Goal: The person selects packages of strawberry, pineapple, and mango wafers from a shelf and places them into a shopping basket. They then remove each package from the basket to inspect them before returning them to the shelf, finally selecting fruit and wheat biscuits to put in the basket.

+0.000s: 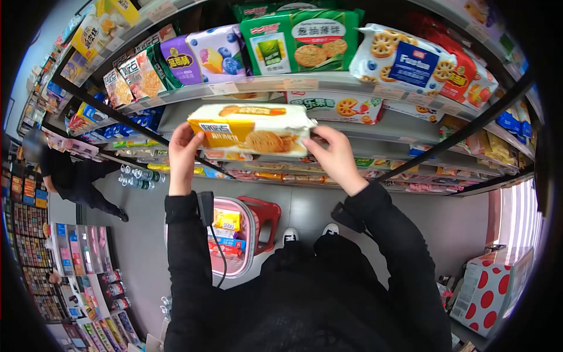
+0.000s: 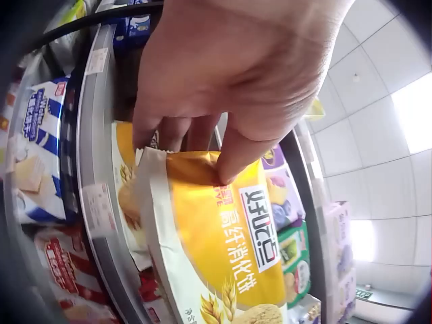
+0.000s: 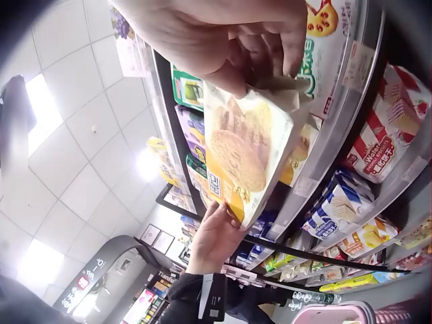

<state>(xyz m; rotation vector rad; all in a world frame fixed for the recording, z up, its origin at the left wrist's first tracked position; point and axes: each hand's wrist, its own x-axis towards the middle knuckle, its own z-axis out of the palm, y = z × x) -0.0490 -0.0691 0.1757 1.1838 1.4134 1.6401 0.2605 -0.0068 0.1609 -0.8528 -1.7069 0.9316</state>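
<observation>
A yellow and white pack of biscuits (image 1: 252,130) is held level in front of the shelves, one end in each hand. My left hand (image 1: 183,155) pinches its left end, thumb on the front face; the left wrist view shows the thumb pressing the yellow wrapper (image 2: 216,229) while the other fingers go behind. At the opposite end, my right hand (image 1: 335,157) grips the crimped white edge. In the right wrist view the pack (image 3: 246,145) shows a printed round biscuit, and that hand's fingers (image 3: 293,40) curl over its end.
Biscuit packs fill the upper shelf, among them a green pack (image 1: 302,41), a purple one (image 1: 205,56) and a white-blue one (image 1: 404,58). Below on the floor stands a pink-rimmed shopping basket (image 1: 246,234) with several packs inside. A person in black (image 1: 82,176) is at the left.
</observation>
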